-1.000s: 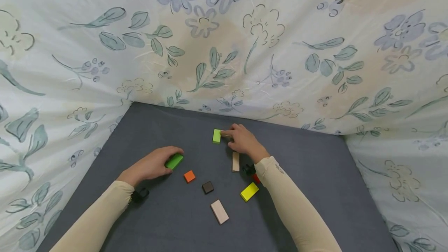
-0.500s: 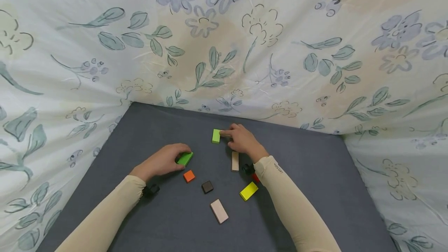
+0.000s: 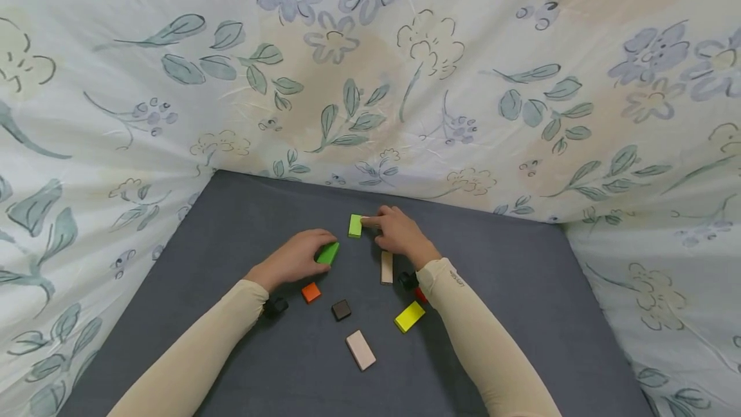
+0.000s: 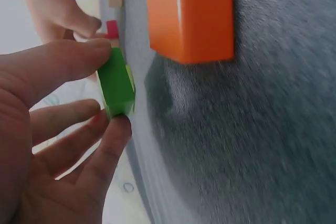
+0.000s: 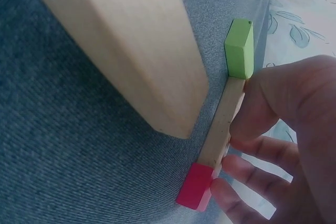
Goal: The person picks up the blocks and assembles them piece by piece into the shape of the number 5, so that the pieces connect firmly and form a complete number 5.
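My left hand (image 3: 295, 256) holds a bright green block (image 3: 328, 253) between its thumb and fingers, left of the lime block. In the left wrist view, this green block (image 4: 116, 82) is pinched at its ends, tilted. My right hand (image 3: 401, 231) is at a row of blocks near the back of the table. In the right wrist view, a lime block (image 5: 239, 51), a plain wooden block (image 5: 220, 121) and a pinkish-red block (image 5: 194, 185) lie end to end. My right thumb and fingers grip the wooden block's edges, with fingertips also near the red one.
A loose wooden block (image 3: 386, 268) lies below my right hand. An orange block (image 3: 311, 292), a dark brown block (image 3: 341, 309), a yellow block (image 3: 409, 316) and a pale pink block (image 3: 361, 350) lie nearer. Another red block (image 3: 420, 295) is partly under my right wrist. Floral cloth (image 3: 347, 114) hangs behind.
My left hand has carried the green block rightward and slightly toward the back, closer to the lime block. The right hand and the loose blocks stay in place.
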`<state>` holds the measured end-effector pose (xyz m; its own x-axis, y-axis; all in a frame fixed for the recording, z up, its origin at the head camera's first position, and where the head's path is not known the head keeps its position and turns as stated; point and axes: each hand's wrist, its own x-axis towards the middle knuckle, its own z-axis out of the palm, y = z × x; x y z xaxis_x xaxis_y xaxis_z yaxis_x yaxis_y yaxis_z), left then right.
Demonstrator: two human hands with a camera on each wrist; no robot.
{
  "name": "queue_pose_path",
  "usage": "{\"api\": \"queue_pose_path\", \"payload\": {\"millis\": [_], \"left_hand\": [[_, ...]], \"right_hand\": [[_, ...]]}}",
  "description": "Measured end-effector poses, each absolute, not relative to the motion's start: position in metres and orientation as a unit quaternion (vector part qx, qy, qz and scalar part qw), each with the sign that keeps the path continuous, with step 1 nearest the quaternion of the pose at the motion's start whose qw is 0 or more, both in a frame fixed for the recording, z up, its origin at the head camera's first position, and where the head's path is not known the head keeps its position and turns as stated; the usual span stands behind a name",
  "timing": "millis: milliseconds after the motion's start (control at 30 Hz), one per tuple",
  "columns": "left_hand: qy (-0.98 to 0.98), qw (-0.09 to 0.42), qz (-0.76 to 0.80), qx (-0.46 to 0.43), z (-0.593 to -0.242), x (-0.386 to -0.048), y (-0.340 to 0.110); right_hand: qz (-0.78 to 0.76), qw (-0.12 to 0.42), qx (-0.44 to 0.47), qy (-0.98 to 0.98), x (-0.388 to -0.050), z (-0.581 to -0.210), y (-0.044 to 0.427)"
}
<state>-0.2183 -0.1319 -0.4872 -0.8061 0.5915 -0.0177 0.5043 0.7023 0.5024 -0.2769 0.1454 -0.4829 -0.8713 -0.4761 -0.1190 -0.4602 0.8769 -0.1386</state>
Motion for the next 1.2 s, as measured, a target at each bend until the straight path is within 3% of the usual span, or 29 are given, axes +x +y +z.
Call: {"api": "queue_pose_path", "payload": {"millis": [600,1200], "left_hand": [[0.928,0.110,0.210,0.289,-0.485,-0.241,-0.095],[0.926,0.098,0.221,0.290,-0.490,-0.255,-0.068]], "right_hand": [[-0.046,0.087,-0.229,0.968,-0.277,-0.479,0.143],[-0.051,0.088,-0.227,0.969,-0.276,-0.479,0.144]]}}
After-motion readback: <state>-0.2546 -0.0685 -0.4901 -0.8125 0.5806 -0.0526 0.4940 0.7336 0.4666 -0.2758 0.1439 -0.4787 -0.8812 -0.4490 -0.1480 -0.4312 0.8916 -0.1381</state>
